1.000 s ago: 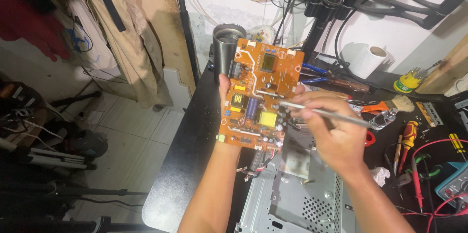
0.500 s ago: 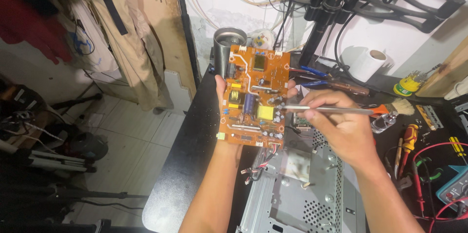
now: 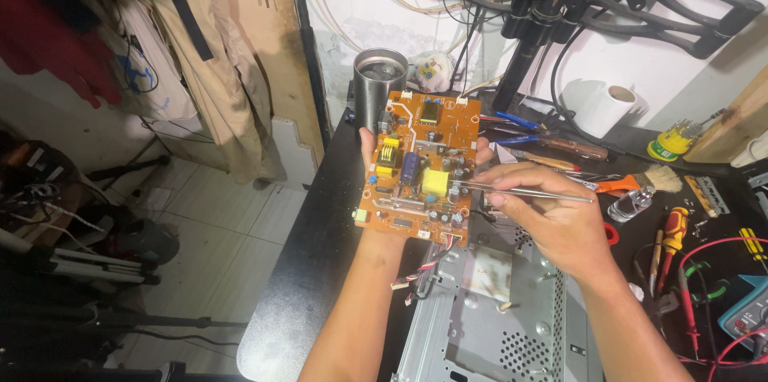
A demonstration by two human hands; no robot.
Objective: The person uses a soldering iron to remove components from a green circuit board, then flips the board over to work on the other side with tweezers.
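The orange circuit board (image 3: 419, 166) is held upright above the near edge of the dark surface (image 3: 316, 270), its component side turned to the person. The left hand (image 3: 370, 150) props it from behind, thumb on the left edge and fingertips showing past the right edge, so that grip is closed on the board. The right hand (image 3: 552, 214) pinches a thin metal probe (image 3: 520, 190), its tip lying just beside the yellow block-shaped part (image 3: 436, 183) near the board's middle.

I'd say the risk sits at that tip: bare metal among crowded solder points and small cylinders could bridge two contacts or scratch a trace if the hand slips. The board is only braced at its edges, so a push from the probe might tilt it or twist it out of the fingers, onto the perforated grey metal chassis (image 3: 512, 310) below.

The board looks stiff and matte, studded with a blue capacitor (image 3: 409, 168) and a yellow-wound coil (image 3: 389, 150). Behind it stands a dull steel cup (image 3: 379, 86). To the right lie a white paper roll (image 3: 608, 106), a bristle brush (image 3: 648, 182) with an orange handle, and screwdrivers (image 3: 672, 234) with red-and-yellow handles.
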